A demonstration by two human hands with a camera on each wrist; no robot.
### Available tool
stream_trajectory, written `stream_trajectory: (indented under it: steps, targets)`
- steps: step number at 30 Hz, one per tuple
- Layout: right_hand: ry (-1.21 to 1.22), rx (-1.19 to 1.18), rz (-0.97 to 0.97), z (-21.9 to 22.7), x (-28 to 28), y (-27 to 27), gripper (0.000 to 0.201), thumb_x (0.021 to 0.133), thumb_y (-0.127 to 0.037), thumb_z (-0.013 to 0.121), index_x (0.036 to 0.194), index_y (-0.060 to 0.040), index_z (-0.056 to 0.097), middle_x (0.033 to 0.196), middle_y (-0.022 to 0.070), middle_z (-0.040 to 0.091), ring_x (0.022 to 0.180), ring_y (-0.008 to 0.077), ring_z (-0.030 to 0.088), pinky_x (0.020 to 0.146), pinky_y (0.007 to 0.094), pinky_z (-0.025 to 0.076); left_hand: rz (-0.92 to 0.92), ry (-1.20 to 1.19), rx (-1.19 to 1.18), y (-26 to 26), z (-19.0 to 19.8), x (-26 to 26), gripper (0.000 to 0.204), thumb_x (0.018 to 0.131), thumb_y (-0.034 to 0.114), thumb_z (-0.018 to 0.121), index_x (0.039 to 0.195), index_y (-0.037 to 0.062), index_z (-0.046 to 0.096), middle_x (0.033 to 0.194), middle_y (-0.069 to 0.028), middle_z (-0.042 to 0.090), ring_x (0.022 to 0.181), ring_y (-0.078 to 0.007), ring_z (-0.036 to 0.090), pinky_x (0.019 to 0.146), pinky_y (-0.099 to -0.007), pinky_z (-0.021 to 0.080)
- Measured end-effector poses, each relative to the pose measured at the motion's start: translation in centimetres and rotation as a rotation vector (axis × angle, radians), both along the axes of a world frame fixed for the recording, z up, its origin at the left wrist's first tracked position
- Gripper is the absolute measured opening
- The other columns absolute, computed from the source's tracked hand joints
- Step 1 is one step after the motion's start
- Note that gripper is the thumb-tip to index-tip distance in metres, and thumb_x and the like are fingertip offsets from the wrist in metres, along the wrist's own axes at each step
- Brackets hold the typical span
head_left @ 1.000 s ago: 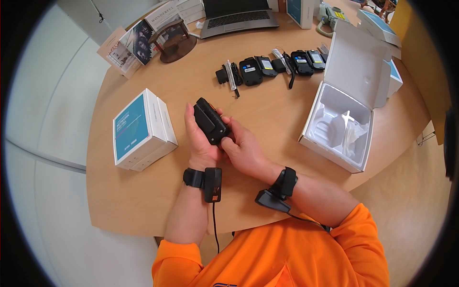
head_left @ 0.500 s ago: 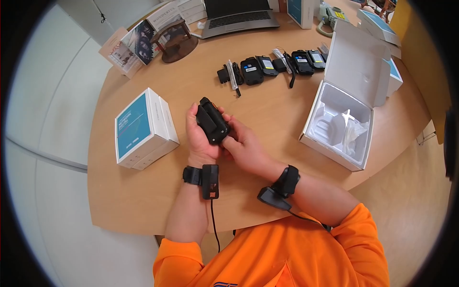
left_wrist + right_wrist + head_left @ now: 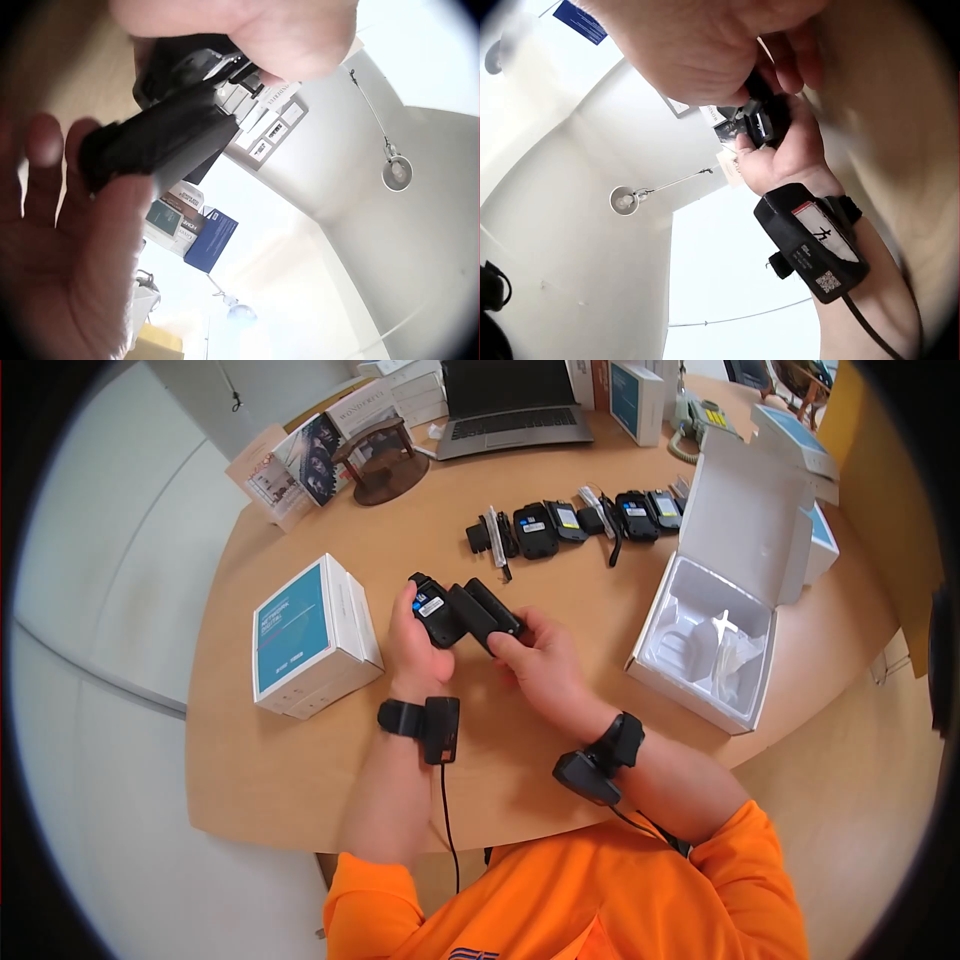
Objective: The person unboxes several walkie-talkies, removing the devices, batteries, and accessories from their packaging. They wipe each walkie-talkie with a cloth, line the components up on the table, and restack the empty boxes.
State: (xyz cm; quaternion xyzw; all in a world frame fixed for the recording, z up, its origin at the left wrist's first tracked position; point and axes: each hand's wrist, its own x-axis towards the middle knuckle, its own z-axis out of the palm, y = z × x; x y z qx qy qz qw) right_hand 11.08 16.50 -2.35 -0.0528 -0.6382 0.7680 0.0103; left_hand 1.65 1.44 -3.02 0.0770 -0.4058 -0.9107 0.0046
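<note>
In the head view my left hand holds a black handheld device. Its back is exposed, showing a white label and a blue sticker. My right hand pinches a black back piece with a clip, thumb on its near end, just right of the device. The left wrist view has this back piece slanting between the right hand's thumb and fingers, close by the device. In the right wrist view, my hands partly hide both parts.
A white and teal box stands at the left. An open white box with a plastic tray is at the right. Behind my hands lie similar black devices, chargers and cords. Farther back are a laptop, books and a phone.
The back piece has come off the device and moved right in my right hand. The device, its label now visible, stays in my left hand.
</note>
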Motion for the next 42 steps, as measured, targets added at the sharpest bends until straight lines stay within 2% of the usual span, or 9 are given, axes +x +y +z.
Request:
stream_trajectory:
  steps: [3, 7, 10, 12, 24, 30, 34, 38, 42]
  targets:
    - [0.082, -0.030, -0.125, 1.5, -0.9, 0.5, 0.021, 0.096, -0.019, 0.064, 0.104, 0.0006, 0.061, 0.074, 0.0029, 0.060, 0.063, 0.0107, 0.057, 0.058, 0.0300, 0.050, 0.005, -0.078, -0.281, -1.8, -0.1, -3.3, 0.026, 0.098, 0.028, 0.062, 0.105, 0.0038, 0.062, 0.089, -0.0072, 0.068, 0.080, -0.0212, 0.068, 0.070, -0.0340, 0.057]
    - [0.347, 0.491, -0.024, 7.5, -2.4, 3.1, 0.021, 0.095, -0.018, 0.062, 0.101, 0.0027, 0.061, 0.075, 0.0146, 0.066, 0.070, 0.0277, 0.066, 0.065, 0.0415, 0.052, 0.181, 0.072, -0.909, -2.6, 0.9, -5.7, 0.038, 0.093, 0.029, 0.070, 0.114, -0.0031, 0.065, 0.095, -0.0103, 0.070, 0.080, -0.0164, 0.068, 0.066, -0.0299, 0.053]
    - [0.552, 0.985, -0.001, 11.0, -5.6, 3.6, 0.019, 0.094, -0.016, 0.061, 0.096, 0.0030, 0.062, 0.081, 0.0249, 0.068, 0.079, 0.0418, 0.067, 0.072, 0.0496, 0.052, 0.275, 0.090, -1.138, -3.6, -0.5, -7.8, 0.035, 0.091, 0.029, 0.068, 0.107, -0.0021, 0.067, 0.096, -0.0176, 0.073, 0.087, -0.0303, 0.071, 0.077, -0.0380, 0.055]
    - [0.652, 1.164, 0.023, 11.0, -8.9, 2.7, 0.018, 0.093, -0.015, 0.061, 0.093, 0.0029, 0.063, 0.084, 0.0291, 0.067, 0.085, 0.0476, 0.064, 0.076, 0.0530, 0.051, 0.269, 0.161, -1.283, -3.7, -1.1, -8.5, 0.038, 0.090, 0.031, 0.069, 0.108, -0.0030, 0.068, 0.097, -0.0185, 0.073, 0.089, -0.0296, 0.071, 0.079, -0.0381, 0.055]
    - [0.882, 1.782, -0.005, 1.2, -15.7, -1.4, 0.014, 0.084, -0.009, 0.064, 0.097, -0.0059, 0.064, 0.096, 0.0102, 0.065, 0.094, 0.0297, 0.066, 0.077, 0.0413, 0.053, 0.282, 0.175, -1.487, -3.5, -1.7, -8.0, 0.039, 0.087, 0.028, 0.068, 0.118, 0.0029, 0.065, 0.115, -0.0193, 0.066, 0.113, -0.0350, 0.063, 0.094, -0.0415, 0.051]
    - [0.860, 1.822, 0.007, -0.2, -15.5, -1.2, 0.012, 0.083, -0.012, 0.065, 0.095, -0.0069, 0.065, 0.102, 0.0089, 0.062, 0.101, 0.0282, 0.062, 0.085, 0.0391, 0.049, 0.060, 0.153, -1.527, -3.1, 2.0, -5.0, 0.060, 0.081, 0.032, 0.075, 0.130, 0.0034, 0.057, 0.136, -0.0191, 0.053, 0.123, -0.0354, 0.056, 0.103, -0.0400, 0.047]
    - [0.754, 1.520, 0.033, 2.9, -13.6, 0.1, 0.018, 0.085, -0.014, 0.065, 0.100, -0.0029, 0.068, 0.101, 0.0127, 0.065, 0.098, 0.0321, 0.064, 0.085, 0.0425, 0.051, 0.002, 0.292, -1.642, -3.5, 1.5, -4.8, 0.068, 0.075, 0.031, 0.082, 0.131, 0.0022, 0.056, 0.139, -0.0187, 0.050, 0.125, -0.0357, 0.055, 0.105, -0.0387, 0.046]
    - [0.661, 1.205, 0.073, 11.1, -7.2, 6.4, 0.026, 0.088, -0.013, 0.066, 0.109, 0.0015, 0.068, 0.101, 0.0179, 0.068, 0.094, 0.0366, 0.066, 0.086, 0.0430, 0.052, -0.035, 0.368, -1.570, -3.8, 1.2, -5.0, 0.074, 0.072, 0.028, 0.085, 0.134, -0.0008, 0.054, 0.139, -0.0198, 0.050, 0.126, -0.0356, 0.053, 0.106, -0.0384, 0.045]
    - [0.554, 1.118, -0.129, 14.4, 1.4, 15.3, 0.029, 0.091, -0.013, 0.068, 0.115, 0.0031, 0.066, 0.104, 0.0154, 0.070, 0.094, 0.0281, 0.068, 0.086, 0.0352, 0.052, 0.087, 0.343, -1.596, -3.8, 0.7, -6.5, 0.068, 0.073, 0.033, 0.083, 0.127, -0.0007, 0.061, 0.132, -0.0214, 0.056, 0.124, -0.0373, 0.054, 0.105, -0.0416, 0.045]
